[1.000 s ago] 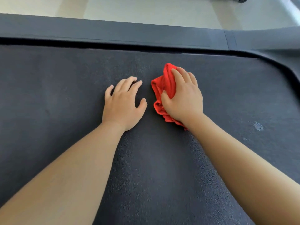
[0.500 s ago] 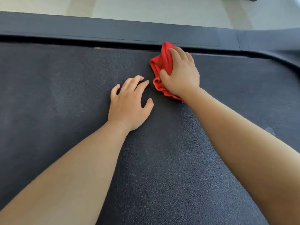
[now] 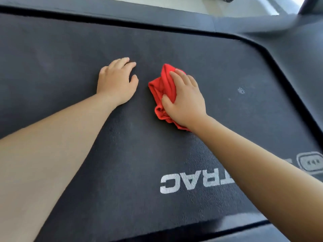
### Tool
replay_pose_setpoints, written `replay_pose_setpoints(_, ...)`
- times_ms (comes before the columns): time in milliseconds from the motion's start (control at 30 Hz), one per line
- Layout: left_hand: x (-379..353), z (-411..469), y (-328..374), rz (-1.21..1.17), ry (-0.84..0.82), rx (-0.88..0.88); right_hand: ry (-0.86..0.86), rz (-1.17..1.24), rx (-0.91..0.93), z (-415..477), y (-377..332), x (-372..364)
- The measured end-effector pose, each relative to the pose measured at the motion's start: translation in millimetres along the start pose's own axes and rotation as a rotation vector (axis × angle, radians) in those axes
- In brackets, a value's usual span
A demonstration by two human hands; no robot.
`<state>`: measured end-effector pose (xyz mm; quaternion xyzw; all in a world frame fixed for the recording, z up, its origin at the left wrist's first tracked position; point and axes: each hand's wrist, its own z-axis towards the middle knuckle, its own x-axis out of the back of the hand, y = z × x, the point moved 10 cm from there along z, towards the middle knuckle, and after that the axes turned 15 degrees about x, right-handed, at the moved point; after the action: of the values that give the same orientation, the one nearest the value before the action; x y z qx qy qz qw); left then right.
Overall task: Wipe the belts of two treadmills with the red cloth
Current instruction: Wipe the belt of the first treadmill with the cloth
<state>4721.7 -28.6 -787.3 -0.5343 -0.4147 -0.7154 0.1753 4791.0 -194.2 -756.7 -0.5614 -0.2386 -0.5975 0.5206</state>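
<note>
Cloth, red and bunched, lies on the belt about midway across it. Its long axis runs from the wrist toward the far rail, roughly in line with the forearm. The right hand covers its right half and presses it down, fingers laid over the folds and thumb tucked into them, gripping. The left hand rests on bare belt just left of the cloth and apart from it, fingers loosely spread, holding nothing, likely as a brace. A pale mark sits on the belt well to the right of the cloth, so the right hand is the nearer one. Reaching it would probably mean a sideways sweep to the right. White lettering shows nearer the person.
</note>
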Motion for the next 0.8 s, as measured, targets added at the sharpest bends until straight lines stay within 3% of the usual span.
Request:
replay_pose_setpoints(300, 24.2, -118.2, -26.0, 0.009, -0.068, -0.094, -0.097, -0.026, 0.068, -140.3, -84.4, 3.8)
replay_pose_setpoints(667, 40.6, -178.8, -55.4, 0.082, -0.096, -0.069, -0.064, -0.051, 0.061, -51.6, -80.4, -13.5)
replay_pose_setpoints(800, 38.6, -182.5, -52.4, 0.118, -0.104, -0.034, -0.077, -0.012, 0.055, -74.2, -82.9, -8.2)
